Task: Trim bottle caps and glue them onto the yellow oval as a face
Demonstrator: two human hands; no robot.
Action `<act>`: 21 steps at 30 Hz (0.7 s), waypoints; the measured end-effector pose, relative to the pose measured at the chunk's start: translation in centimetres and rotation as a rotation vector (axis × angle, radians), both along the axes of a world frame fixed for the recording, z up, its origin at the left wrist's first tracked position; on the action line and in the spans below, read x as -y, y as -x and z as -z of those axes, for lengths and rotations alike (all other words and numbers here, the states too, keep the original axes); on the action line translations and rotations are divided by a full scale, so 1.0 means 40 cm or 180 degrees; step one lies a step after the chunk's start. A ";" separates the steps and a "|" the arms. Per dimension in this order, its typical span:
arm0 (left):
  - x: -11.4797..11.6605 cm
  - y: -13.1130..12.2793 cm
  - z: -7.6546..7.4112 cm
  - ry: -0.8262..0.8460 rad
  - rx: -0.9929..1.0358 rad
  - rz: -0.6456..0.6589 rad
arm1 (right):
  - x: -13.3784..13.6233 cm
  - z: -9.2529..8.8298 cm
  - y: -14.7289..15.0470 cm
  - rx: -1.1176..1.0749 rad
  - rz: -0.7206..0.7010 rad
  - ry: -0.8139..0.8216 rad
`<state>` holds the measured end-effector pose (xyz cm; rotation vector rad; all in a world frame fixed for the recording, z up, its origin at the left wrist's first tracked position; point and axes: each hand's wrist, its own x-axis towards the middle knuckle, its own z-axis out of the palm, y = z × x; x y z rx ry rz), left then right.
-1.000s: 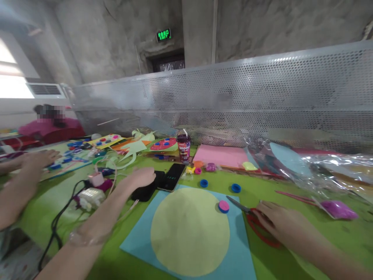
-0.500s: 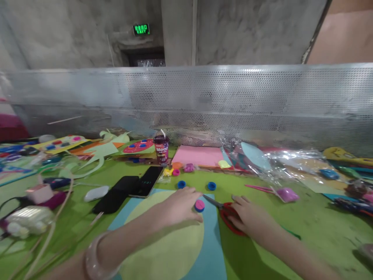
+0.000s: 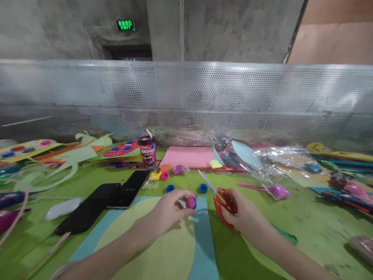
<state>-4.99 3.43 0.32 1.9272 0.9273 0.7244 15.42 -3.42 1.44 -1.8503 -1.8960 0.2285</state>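
My left hand [image 3: 169, 210] pinches a small pink bottle cap [image 3: 190, 202] and holds it just above the blue paper sheet [image 3: 202, 241], on which lies a yellow-green paper circle [image 3: 157, 252]. My right hand [image 3: 239, 212] grips the red handles of a pair of scissors [image 3: 217, 194], lifted off the green table, with the blades pointing up and to the left. Two blue caps [image 3: 203, 188] lie on the table just beyond both hands.
Two black phones [image 3: 129, 188] lie to the left beside a white oval object [image 3: 61, 208]. A dark drink cup [image 3: 147, 151], pink paper [image 3: 189, 156], plastic bags [image 3: 262, 159] and craft cut-outs [image 3: 87, 149] line the back, before a perforated metal screen [image 3: 204, 97].
My left hand moved right from the phones and picked up the pink cap. My right hand closed on the scissors and raised them. The view swung to the right.
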 end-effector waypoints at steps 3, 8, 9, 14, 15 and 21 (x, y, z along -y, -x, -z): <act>-0.009 0.004 0.009 0.0199 0.0977 -0.0270 | 0.010 0.009 0.012 -0.0462 -0.0111 -0.0116; -0.011 0.006 0.006 0.0198 0.1619 -0.0588 | 0.028 0.016 0.024 0.0244 -0.0294 -0.0567; -0.008 0.006 0.005 0.0195 0.1670 -0.0627 | 0.031 0.016 0.025 0.0439 -0.0325 -0.0626; 0.011 0.000 0.004 0.0294 0.1835 -0.0781 | 0.040 0.022 0.028 0.0902 -0.0572 -0.0696; 0.015 -0.001 0.004 0.0301 0.1835 -0.0781 | 0.042 0.024 0.028 0.0956 -0.0601 -0.0754; 0.031 -0.008 -0.001 0.0253 0.1808 -0.0717 | 0.042 0.040 0.029 0.1263 -0.0662 -0.1086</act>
